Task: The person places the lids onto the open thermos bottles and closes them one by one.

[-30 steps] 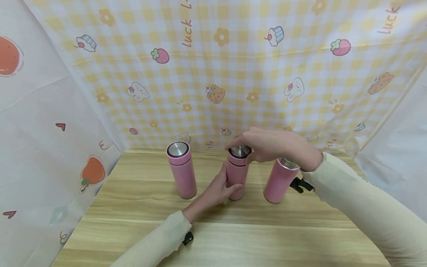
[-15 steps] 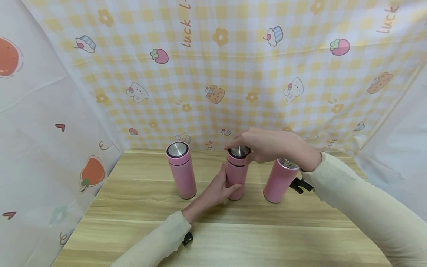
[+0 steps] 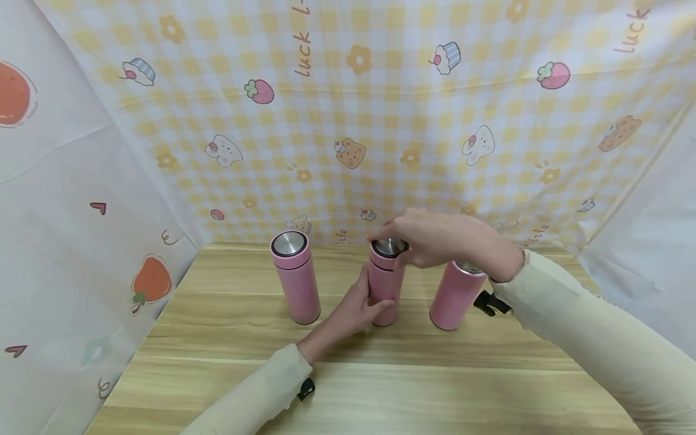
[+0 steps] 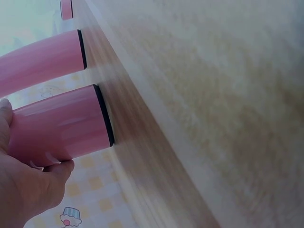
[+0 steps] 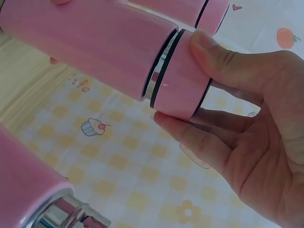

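Upright in the middle of the table is a pink thermos bottle (image 3: 387, 284). My left hand (image 3: 356, 308) grips its lower body from the left, with the thumb across the front. Over its top, my right hand (image 3: 440, 238) pinches the pink lid (image 5: 183, 73) with its steel disc between thumb and fingers. In the right wrist view the lid sits slightly apart from the body, and a strip of shiny metal neck shows in the gap. To the right, a second pink thermos (image 3: 455, 296) stands without a lid, its metal neck (image 5: 66, 211) bare.
A third pink thermos (image 3: 298, 281), with its lid on, stands to the left. A small pink piece with a dark edge (image 4: 66, 9) shows far off in the left wrist view. Checked cloth (image 3: 326, 121) hangs behind the wooden table (image 3: 380, 393).
My right hand has turned slightly on the lid, with its thumb and wrist a little lower. The left hand and the three bottles have stayed in place.
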Action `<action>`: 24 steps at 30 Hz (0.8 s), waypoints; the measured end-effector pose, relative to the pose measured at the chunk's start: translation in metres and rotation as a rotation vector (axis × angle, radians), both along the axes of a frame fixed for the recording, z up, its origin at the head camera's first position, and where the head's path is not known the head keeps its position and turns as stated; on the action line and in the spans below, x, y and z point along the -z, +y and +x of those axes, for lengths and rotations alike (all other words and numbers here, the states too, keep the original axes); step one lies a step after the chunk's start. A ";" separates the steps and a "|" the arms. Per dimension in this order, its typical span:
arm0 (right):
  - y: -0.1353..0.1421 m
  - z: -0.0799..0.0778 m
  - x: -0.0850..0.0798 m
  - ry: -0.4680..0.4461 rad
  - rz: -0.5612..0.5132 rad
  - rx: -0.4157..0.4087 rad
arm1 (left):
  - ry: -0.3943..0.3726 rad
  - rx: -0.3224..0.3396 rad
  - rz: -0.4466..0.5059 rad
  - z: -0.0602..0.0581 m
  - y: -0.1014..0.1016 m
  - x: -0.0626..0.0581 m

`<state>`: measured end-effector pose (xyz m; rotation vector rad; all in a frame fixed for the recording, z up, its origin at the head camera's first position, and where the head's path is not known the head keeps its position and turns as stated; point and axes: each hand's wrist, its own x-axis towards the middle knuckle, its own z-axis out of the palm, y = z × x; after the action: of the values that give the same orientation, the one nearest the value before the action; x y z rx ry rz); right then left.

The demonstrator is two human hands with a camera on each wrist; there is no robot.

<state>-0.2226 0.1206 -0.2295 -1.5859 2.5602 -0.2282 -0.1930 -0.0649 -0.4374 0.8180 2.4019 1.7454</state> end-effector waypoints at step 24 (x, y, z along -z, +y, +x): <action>-0.003 0.004 0.008 0.076 -0.089 0.026 | 0.014 -0.006 -0.008 -0.001 0.000 0.002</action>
<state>-0.2183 0.1178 -0.2375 -1.6218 2.6644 -0.2934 -0.1942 -0.0649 -0.4391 0.8254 2.4212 1.7368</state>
